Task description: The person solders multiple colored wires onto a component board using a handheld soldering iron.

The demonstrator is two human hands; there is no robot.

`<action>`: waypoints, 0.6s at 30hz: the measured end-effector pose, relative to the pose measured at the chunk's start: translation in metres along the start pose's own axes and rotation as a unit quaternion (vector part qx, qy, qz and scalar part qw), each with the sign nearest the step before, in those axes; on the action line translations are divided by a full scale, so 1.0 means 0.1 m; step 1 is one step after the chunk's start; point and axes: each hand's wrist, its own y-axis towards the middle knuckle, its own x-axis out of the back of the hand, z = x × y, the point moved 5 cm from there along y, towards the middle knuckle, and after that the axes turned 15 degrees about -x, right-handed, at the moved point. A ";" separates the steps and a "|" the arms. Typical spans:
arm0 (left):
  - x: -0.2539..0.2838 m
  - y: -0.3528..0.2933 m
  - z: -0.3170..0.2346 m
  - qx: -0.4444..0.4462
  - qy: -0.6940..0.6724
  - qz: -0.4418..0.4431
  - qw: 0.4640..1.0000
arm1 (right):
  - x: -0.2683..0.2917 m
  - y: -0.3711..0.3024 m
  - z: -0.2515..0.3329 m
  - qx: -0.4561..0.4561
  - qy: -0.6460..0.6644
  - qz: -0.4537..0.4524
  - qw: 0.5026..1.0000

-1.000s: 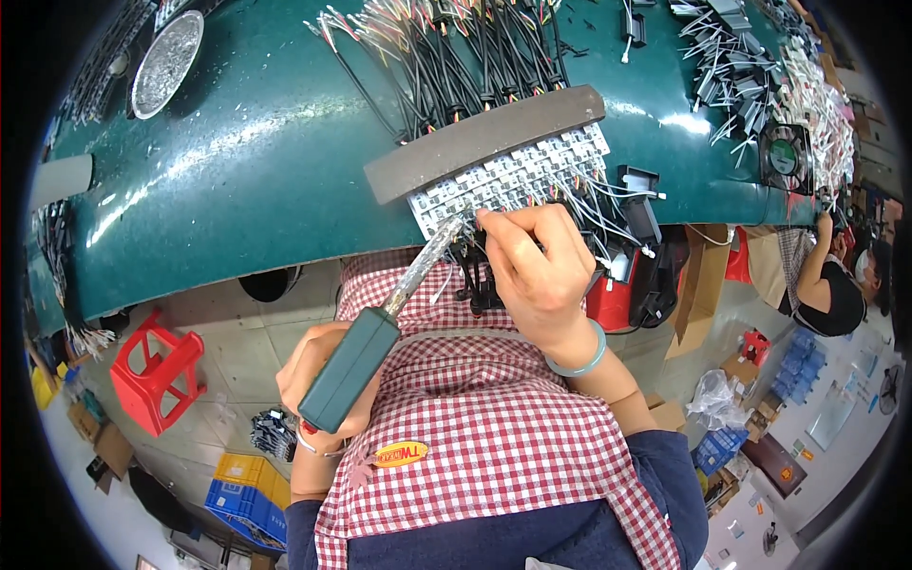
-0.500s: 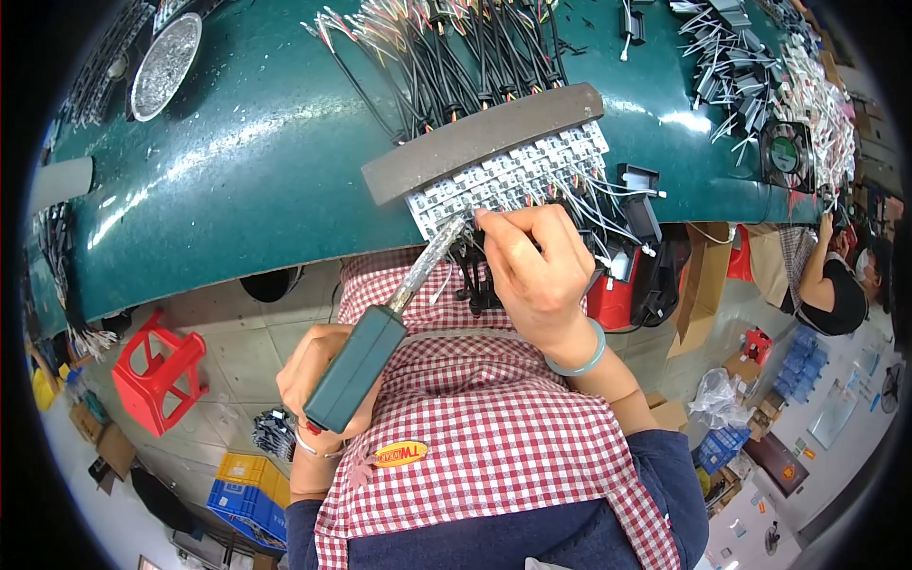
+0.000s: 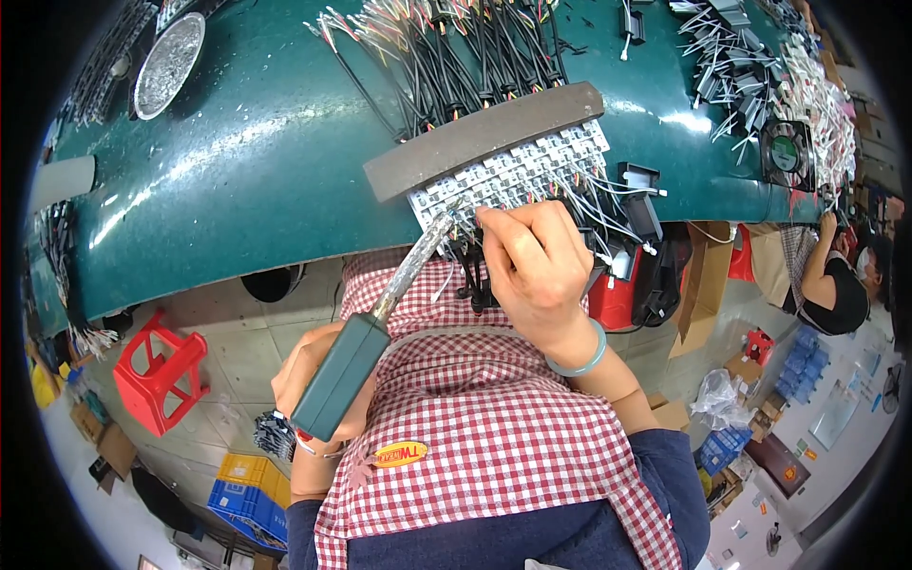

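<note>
I work in an electronics assembly workshop, at a long green bench (image 3: 237, 185). Circuit boards (image 3: 503, 179), heaped cables (image 3: 475, 71) and my soldering iron (image 3: 340, 375) show its kind, as do stacked crates (image 3: 237, 503) and a co-worker (image 3: 836, 296) at right.

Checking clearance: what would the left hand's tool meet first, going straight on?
Probably the white circuit boards: the green-handled tool in the left hand points at them; whether its tip touches is unclear.

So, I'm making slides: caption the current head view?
Left hand grips a green soldering iron; right hand at white circuit boards.
</note>
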 end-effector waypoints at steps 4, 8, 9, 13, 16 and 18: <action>-0.01 -0.01 0.01 -0.002 -0.007 -0.003 1.000 | -0.04 -0.02 0.01 0.013 0.001 -0.023 1.000; -0.01 -0.03 0.02 0.007 -0.015 -0.005 1.000 | -0.05 -0.02 0.03 0.003 -0.003 -0.025 1.000; -0.01 -0.03 0.02 0.007 -0.015 -0.005 1.000 | -0.05 -0.02 0.02 0.002 -0.002 -0.027 1.000; -0.01 -0.01 0.02 0.002 -0.013 -0.002 1.000 | -0.04 -0.03 0.03 0.001 -0.004 -0.032 0.999; -0.03 0.00 0.02 0.002 -0.017 -0.001 1.000 | -0.04 -0.03 0.03 -0.018 0.000 -0.009 1.000; -0.04 0.00 0.03 0.004 -0.020 -0.004 1.000 | -0.03 -0.03 0.03 -0.021 -0.001 -0.006 1.000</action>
